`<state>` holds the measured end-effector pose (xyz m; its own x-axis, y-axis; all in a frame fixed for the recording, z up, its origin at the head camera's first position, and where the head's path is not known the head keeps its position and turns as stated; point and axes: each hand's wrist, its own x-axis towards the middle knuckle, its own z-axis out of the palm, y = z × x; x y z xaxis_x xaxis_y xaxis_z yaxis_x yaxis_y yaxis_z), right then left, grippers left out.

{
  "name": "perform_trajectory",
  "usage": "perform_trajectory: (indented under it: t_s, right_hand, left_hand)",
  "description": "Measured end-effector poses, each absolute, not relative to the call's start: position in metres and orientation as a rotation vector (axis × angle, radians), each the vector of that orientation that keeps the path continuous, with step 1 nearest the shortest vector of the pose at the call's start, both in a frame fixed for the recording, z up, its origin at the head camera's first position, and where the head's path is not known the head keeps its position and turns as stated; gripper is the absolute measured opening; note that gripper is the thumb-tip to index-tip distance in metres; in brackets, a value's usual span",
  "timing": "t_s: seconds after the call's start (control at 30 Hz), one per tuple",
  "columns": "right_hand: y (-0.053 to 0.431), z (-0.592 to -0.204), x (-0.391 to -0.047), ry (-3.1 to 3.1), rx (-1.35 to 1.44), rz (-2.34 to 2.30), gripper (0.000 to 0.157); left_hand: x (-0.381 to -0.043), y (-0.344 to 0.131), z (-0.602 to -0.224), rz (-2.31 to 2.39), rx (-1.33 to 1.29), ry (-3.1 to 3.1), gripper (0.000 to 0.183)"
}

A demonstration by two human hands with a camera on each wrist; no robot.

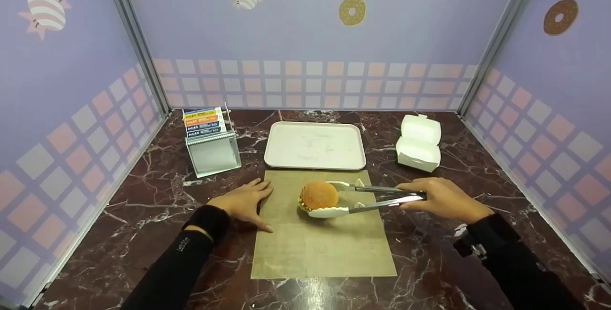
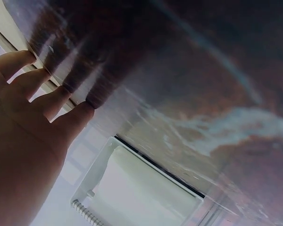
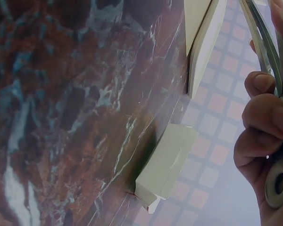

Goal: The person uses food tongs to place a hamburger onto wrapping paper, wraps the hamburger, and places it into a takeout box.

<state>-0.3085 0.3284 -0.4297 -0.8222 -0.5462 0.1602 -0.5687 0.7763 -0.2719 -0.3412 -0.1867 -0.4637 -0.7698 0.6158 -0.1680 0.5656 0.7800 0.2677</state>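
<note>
In the head view, a burger with a browned bun sits on a sheet of brown paper. My right hand grips metal tongs with pale scalloped tips, which lie on the near and far sides of the burger. Curled fingers around the tongs' arms show in the right wrist view. My left hand rests at the paper's left edge, fingers spread and holding nothing. The left wrist view shows its fingertips on the dark marbled tabletop.
Behind the paper lies a pale rectangular tray. A white clamshell box stands with its lid up at the back right. To the back left is a holder with several colored packets. Patterned panels wall the table on three sides.
</note>
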Motion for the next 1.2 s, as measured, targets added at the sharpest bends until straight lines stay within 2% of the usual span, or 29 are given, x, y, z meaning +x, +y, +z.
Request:
perform_trajectory:
  t_s: [0.27, 0.5, 1.2]
  right_hand:
    - [0.326, -0.432, -0.301, -2.843, 0.971, 0.454, 0.056]
    - [0.323, -0.433, -0.295, -2.788, 1.029, 0.441, 0.051]
    - [0.321, -0.445, -0.289, -2.81, 0.994, 0.471, 0.058]
  left_hand:
    - [-0.34, -0.187, -0.461, 0.313, 0.906, 2.729, 0.117]
    - [-0.341, -0.188, -0.463, 0.318, 0.914, 2.731, 0.117]
    - [-0.34, -0.189, -0.463, 0.338, 0.908, 2.698, 0.117]
